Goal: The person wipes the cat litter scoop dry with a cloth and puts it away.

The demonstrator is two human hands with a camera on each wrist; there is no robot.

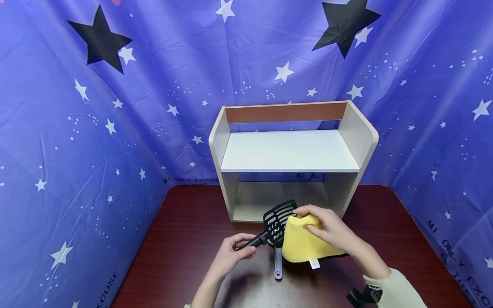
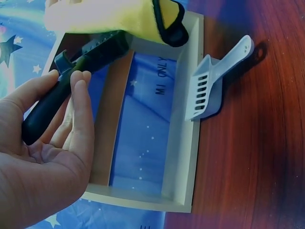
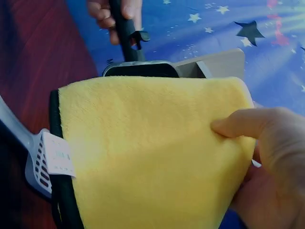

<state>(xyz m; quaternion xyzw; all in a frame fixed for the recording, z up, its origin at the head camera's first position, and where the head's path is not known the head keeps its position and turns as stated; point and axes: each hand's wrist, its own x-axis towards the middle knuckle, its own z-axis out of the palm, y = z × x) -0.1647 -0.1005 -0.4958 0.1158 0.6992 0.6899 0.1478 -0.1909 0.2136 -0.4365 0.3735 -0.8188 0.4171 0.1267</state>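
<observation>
My left hand [image 1: 235, 252] grips the handle of a black slotted litter scoop [image 1: 274, 229], held up over the table with its head pointing toward the shelf. In my right hand [image 1: 327, 226], thumb and fingers pinch a yellow cloth [image 1: 304, 244] with a dark edge and a white tag. The cloth hangs beside the scoop head and overlaps its right side in the head view; in the right wrist view it hides most of the head. Below them a grey litter scoop [image 2: 205, 90] lies on the table, its handle [image 1: 278, 263] toward me.
A pale two-tier shelf unit [image 1: 290, 152] stands at the back of the dark red wooden table [image 1: 185, 244]. Blue star-printed curtains [image 1: 135, 128] enclose the back and both sides. A black device [image 1: 366, 295] is strapped at my right wrist.
</observation>
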